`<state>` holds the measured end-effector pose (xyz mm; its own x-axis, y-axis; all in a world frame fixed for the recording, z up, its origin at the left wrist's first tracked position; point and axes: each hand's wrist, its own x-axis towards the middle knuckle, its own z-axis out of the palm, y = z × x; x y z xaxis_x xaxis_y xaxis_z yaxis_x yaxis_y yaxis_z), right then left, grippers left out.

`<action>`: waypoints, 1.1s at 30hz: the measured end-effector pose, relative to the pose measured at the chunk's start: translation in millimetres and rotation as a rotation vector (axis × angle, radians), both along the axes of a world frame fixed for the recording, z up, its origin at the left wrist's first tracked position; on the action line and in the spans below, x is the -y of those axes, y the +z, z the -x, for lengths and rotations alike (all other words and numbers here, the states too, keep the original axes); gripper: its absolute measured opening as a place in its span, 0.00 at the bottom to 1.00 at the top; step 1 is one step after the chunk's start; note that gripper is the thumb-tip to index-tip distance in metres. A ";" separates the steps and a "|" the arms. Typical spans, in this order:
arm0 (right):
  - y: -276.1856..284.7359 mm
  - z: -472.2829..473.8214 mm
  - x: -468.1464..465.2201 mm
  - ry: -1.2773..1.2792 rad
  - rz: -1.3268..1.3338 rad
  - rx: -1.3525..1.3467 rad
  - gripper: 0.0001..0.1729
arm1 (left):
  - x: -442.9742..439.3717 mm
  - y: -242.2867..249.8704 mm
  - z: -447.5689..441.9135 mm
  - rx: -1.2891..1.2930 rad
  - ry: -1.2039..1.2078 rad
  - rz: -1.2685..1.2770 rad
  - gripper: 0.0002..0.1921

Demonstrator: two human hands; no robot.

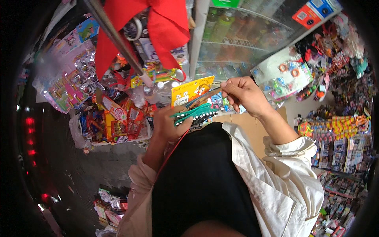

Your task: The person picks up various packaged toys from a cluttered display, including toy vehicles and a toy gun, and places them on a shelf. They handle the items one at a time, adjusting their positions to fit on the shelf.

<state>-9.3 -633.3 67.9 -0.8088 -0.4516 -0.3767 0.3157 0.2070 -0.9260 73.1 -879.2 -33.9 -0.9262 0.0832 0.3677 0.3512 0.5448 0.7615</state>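
My left hand (169, 123) grips a bundle of green cords (197, 110) with small black and silver fittings along one side. A yellow printed card (189, 90) with cartoon drawings and writing stands up behind the cords, its lower edge by the same hand. Between them is a thin dark flat piece (204, 97), seen nearly edge-on. My right hand (244, 94) pinches its outer end between thumb and fingers. What the piece is cannot be made out.
A glass-door drinks cooler (234, 44) stands ahead. On the left are a box of packaged snacks (118, 121), a metal pole (115, 41) and hanging red fabric (170, 32). Racks of small goods (340, 148) line the right, and cardboard (251, 133) lies below my right forearm.
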 end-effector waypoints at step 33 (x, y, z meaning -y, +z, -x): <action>17.4 -243.0 -465.0 -0.711 0.288 -0.341 0.05 | -524.6 -4.6 -22.4 -0.076 -0.780 0.035 0.19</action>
<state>233.7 -168.3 85.3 -0.9857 0.1682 -0.0076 -0.0257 -0.1951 -0.9805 95.4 -354.5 -38.5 -0.5682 0.7120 0.4126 0.6926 0.1430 0.7070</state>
